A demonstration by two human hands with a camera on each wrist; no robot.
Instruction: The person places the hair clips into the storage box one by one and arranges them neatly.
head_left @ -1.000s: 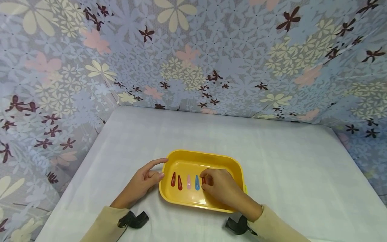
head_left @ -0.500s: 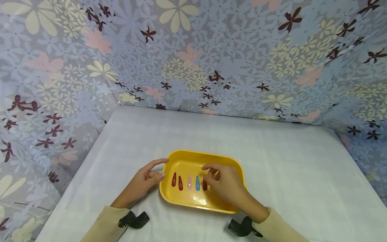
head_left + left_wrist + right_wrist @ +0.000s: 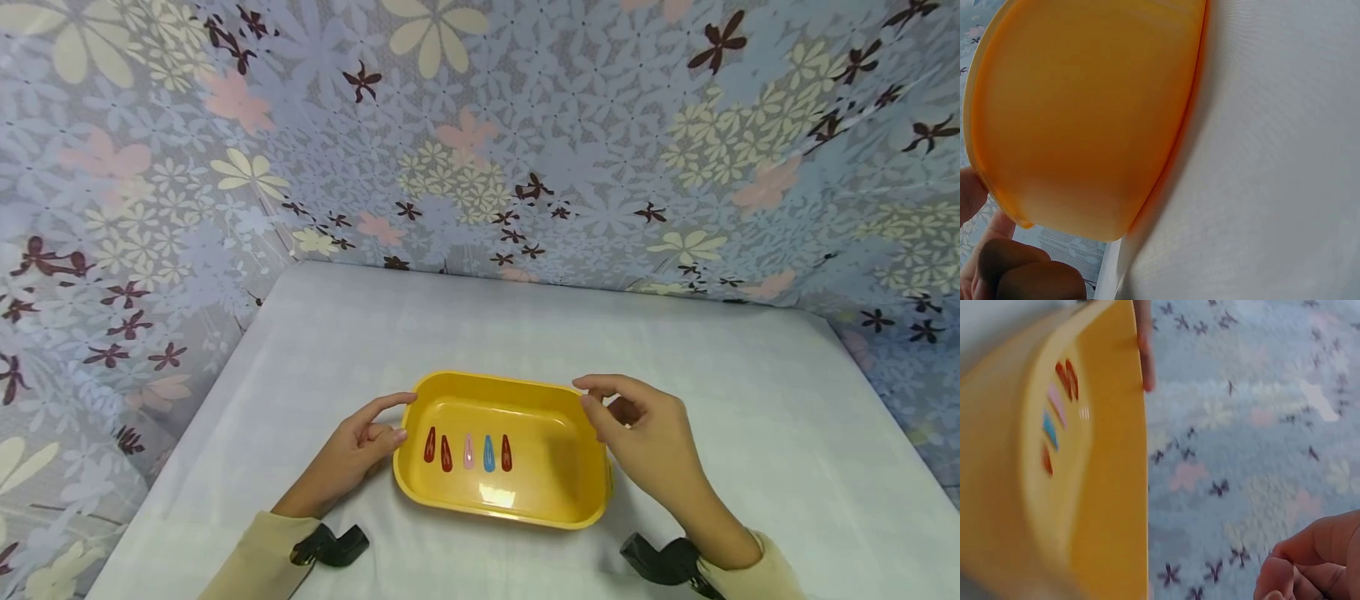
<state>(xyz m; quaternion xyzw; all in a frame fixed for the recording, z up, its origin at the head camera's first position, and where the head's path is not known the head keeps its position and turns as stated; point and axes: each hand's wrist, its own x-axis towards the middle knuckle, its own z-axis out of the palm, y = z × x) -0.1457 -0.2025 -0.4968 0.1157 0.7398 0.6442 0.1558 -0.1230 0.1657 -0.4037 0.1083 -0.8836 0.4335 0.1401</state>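
A yellow tray (image 3: 555, 487) sits on the white cloth, with several snap hair clips lying in a row inside it. From left to right they are a red hair clip (image 3: 430, 445), a second red hair clip (image 3: 446, 454), a pink hair clip (image 3: 468, 451), a blue hair clip (image 3: 489, 454) and a dark red hair clip (image 3: 506, 453). My left hand (image 3: 352, 454) touches the tray's left rim with forefinger and thumb. Just off the right rim hovers my right hand (image 3: 652, 433), fingers loosely bent, nothing seen between forefinger and thumb.
White cloth (image 3: 720, 375) covers the table around the tray. A flower-patterned fabric (image 3: 480, 133) hangs behind and at both sides. Black wrist mounts (image 3: 330, 546) sit on both sleeves.
My right hand has let go of the dark red hair clip and moved right, out over the tray's right rim. That clip now shows fully. The left hand stays put.
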